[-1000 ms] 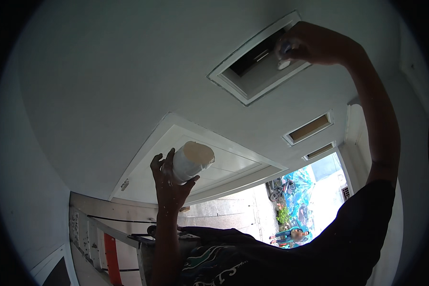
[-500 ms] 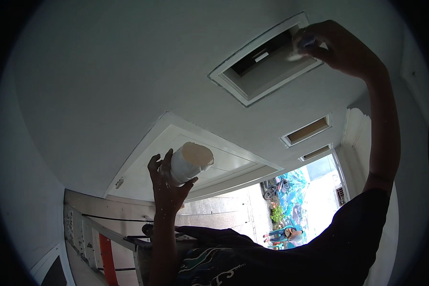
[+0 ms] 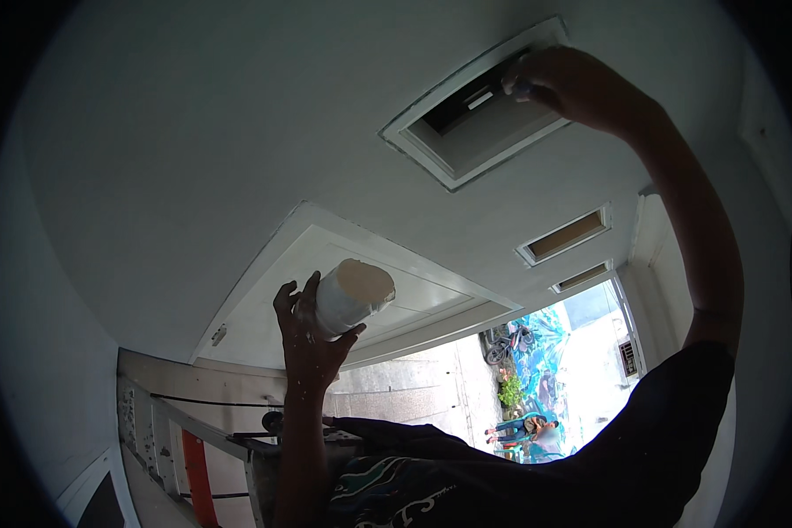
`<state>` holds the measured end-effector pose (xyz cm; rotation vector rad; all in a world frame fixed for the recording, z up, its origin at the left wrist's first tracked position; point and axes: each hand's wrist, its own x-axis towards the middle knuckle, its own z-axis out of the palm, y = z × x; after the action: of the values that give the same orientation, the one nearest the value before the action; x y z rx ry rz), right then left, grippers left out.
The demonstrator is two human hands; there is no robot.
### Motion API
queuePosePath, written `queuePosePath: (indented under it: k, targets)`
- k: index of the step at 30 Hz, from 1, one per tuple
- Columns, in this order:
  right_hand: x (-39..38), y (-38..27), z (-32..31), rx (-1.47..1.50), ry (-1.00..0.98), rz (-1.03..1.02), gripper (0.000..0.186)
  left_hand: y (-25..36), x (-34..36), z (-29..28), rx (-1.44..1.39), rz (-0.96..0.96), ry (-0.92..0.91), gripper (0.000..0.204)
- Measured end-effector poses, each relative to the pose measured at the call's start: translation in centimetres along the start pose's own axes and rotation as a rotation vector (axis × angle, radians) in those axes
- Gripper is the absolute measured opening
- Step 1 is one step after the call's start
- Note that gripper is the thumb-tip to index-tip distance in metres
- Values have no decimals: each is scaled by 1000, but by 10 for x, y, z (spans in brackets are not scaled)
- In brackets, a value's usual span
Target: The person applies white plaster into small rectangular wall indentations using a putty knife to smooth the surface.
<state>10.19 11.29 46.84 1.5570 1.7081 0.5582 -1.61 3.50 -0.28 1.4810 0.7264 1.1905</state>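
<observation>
My left hand (image 3: 317, 339) grips a white cylindrical container (image 3: 341, 299), tilted, with pale beige material at its top; white specks dot that hand. My right hand (image 3: 563, 88) is raised at the upper right, fingers curled round a small bluish item (image 3: 524, 89), mostly hidden by the fingers, at the right part of a recessed rectangular opening (image 3: 471, 132) with a white frame in the grey ceiling. Whether it touches the frame I cannot tell.
A white door (image 3: 255, 330) stands below the opening. Two narrower openings (image 3: 563, 236) sit farther along. An aluminium ladder with an orange part (image 3: 198, 480) is at lower left. A bright doorway shows a seated person (image 3: 524, 429), plants and a parked motorbike (image 3: 500, 348).
My right hand was a little farther right half a second ago and has moved left along the opening, its small item now more hidden. My left hand and container have barely moved.
</observation>
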Motion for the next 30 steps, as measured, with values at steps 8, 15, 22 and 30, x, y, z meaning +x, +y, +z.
queuePosePath:
  k: [8,15,22,30]
  targets:
    - [-9,-6,-41,30,-83,156,22,-2,-1,-5,3,-13,-4,115]
    - [1,-9,-13,28,-93,142,22,-3,0,0,-8,-13,-17,115]
    - [-5,-35,-35,-5,-120,185,22,0,1,-5,-15,9,16,115]
    - [-1,-46,-10,22,-184,-73,22,2,1,-5,-12,-12,0,115]
